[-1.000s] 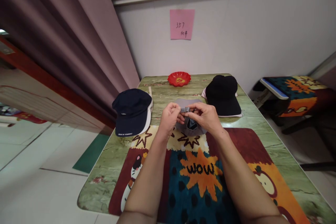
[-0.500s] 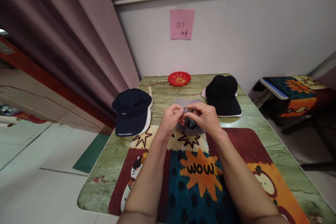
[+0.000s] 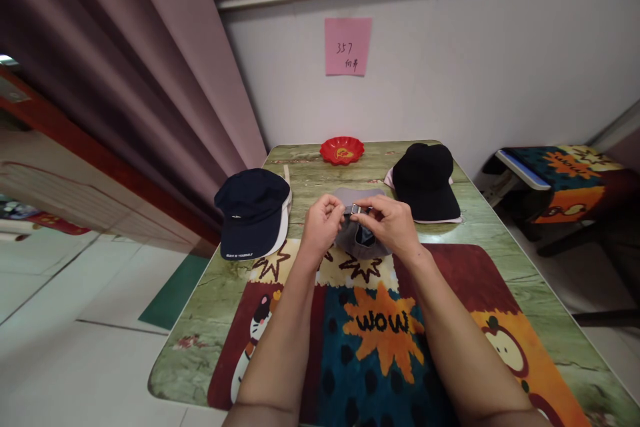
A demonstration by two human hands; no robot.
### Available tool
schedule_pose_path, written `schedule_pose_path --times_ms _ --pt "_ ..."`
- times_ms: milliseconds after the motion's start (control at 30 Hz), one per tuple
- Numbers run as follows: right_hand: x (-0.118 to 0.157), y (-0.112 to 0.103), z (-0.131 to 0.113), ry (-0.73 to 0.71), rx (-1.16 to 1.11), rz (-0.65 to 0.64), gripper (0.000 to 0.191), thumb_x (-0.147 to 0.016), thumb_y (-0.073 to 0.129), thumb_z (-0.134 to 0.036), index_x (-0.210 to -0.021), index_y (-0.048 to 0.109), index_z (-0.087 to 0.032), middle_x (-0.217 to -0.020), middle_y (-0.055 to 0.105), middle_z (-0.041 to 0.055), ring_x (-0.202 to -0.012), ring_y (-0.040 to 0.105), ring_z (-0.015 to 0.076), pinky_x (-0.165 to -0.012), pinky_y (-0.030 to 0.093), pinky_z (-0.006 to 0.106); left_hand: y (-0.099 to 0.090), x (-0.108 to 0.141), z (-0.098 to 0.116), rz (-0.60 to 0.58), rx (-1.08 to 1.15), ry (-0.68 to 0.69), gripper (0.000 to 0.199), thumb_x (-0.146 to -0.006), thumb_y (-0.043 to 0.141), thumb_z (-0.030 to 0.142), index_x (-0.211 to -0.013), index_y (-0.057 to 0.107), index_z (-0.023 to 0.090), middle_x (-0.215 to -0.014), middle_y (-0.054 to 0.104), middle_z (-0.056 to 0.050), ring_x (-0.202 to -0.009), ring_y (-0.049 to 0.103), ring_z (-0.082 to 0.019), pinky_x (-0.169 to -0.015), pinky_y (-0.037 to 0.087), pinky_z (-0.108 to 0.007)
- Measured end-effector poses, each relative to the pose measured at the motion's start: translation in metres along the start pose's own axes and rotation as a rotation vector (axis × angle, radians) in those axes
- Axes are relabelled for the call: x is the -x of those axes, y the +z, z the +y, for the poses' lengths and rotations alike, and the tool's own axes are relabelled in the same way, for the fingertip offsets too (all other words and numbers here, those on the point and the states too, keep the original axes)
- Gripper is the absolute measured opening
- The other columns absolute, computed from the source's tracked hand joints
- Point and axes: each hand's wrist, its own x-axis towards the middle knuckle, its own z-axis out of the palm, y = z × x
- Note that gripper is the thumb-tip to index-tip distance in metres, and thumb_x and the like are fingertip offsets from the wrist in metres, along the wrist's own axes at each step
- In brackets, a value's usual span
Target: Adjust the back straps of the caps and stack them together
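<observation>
Left hand (image 3: 320,223) at 9 o'clock pinches the strap (image 3: 348,211) of the gray cap (image 3: 349,241), right hand (image 3: 393,220) at 3 o'clock its buckle (image 3: 355,209); uneven tugging could twist it.

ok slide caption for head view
Left hand and right hand hold the strap of a gray cap between a navy cap and a black cap.

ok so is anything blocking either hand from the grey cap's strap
Nothing visible: the left hand pinches the strap, and the right hand holds it at the buckle. The navy cap and black cap sit off to the sides.
</observation>
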Motion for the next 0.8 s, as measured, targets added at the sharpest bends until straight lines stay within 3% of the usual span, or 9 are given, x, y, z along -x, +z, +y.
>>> schedule_pose_path --times_ms 233,467,533,633,700,800 --pt "0.001 0.003 -0.003 -0.026 0.0 -0.019 0.019 -0.086 0.079 -0.03 -0.1 0.079 -0.019 -0.082 0.074 0.0045 -0.067 0.064 0.0162 -0.066 0.047 0.027 -0.001 -0.004 -0.009 0.011 -0.036 0.009 0.018 -0.078 0.062 0.034 -0.075 0.053 0.02 -0.054 0.055 0.005 -0.043 0.044 -0.008 -0.045 0.033 -0.019" --pt "0.0 0.001 0.002 0.082 -0.081 -0.07 0.019 -0.082 0.081 -0.03 -0.098 0.08 -0.02 -0.078 0.072 0.0029 -0.06 0.059 0.0145 -0.062 0.045 0.027 -0.007 -0.003 -0.008 0.025 -0.145 -0.022 0.017 -0.079 0.065 0.034 -0.081 0.059 0.018 -0.051 0.05 0.006 -0.041 0.047 -0.008 -0.042 0.034 -0.018" --pt "0.0 0.0 0.003 0.097 -0.102 -0.081 0.02 -0.082 0.08 -0.03 -0.1 0.08 -0.021 -0.076 0.071 0.002 -0.059 0.057 0.0139 -0.062 0.044 0.027 -0.006 0.0 -0.002 -0.035 -0.058 -0.054 0.026 -0.081 0.064 0.036 -0.099 0.061 0.018 -0.057 0.056 0.006 -0.039 0.047 -0.009 -0.039 0.034 -0.019" --pt "-0.001 -0.002 0.003 0.097 -0.103 -0.098 0.021 -0.084 0.078 -0.029 -0.104 0.08 -0.024 -0.074 0.069 0.0004 -0.058 0.056 0.0132 -0.061 0.042 0.026 -0.003 0.004 0.006 -0.237 0.083 -0.093 0.045 -0.083 0.064 0.042 -0.121 0.056 0.018 -0.069 0.063 0.004 -0.039 0.049 -0.008 -0.037 0.036 -0.02" --pt "-0.001 -0.004 0.001 0.112 -0.09 -0.109 0.022 -0.084 0.076 -0.027 -0.106 0.08 -0.025 -0.073 0.068 -0.0003 -0.059 0.057 0.0132 -0.061 0.042 0.026 0.0 0.006 0.009 -0.304 0.115 -0.106 0.045 -0.082 0.067 0.045 -0.116 0.059 0.016 -0.065 0.061 0.004 -0.042 0.053 -0.009 -0.041 0.042 -0.02" --pt "-0.002 -0.009 0.001 0.183 -0.103 -0.146 0.031 -0.081 0.079 -0.028 -0.111 0.078 -0.024 -0.08 0.072 0.0006 -0.065 0.061 0.0143 -0.066 0.044 0.026 0.002 0.005 0.007 -0.255 0.159 -0.095 0.038 -0.079 0.071 0.043 -0.101 0.061 0.015 -0.061 0.059 0.004 -0.047 0.056 -0.01 -0.046 0.046 -0.02"
